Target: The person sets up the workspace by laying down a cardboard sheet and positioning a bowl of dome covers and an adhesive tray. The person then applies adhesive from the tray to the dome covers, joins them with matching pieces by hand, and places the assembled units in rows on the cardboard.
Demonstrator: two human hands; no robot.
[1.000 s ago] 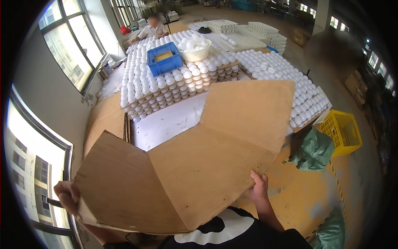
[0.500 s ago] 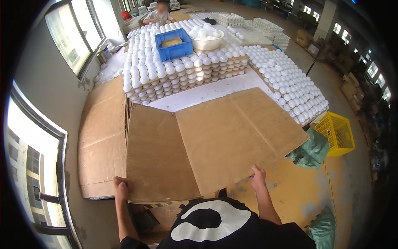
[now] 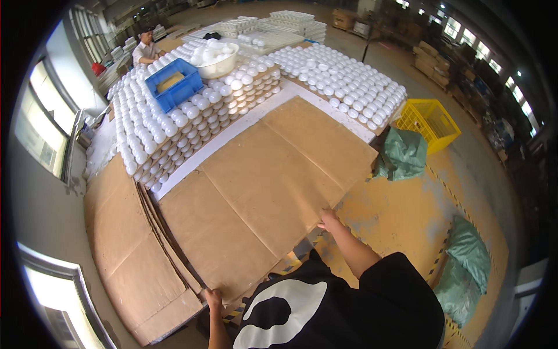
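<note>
— What did I log past my own work?
— White bowls (image 3: 192,119) in stacked rows, a blue crate (image 3: 172,83) on them, a yellow basket (image 3: 429,120), green sacks (image 3: 405,152) on the floor.
— Anyone nearby?
— One seated person (image 3: 143,49).

1. Daylight pours in from the windows (image 3: 43,125) on the left, blown out to white.
2. Floor is evenly lit, with soft shadows.
3. Heavy fisheye bending and a black vignette at the rim.
4. Centre sharp.

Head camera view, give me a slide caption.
Both hands, left hand and right hand, grip a flattened brown cardboard sheet.
</note>
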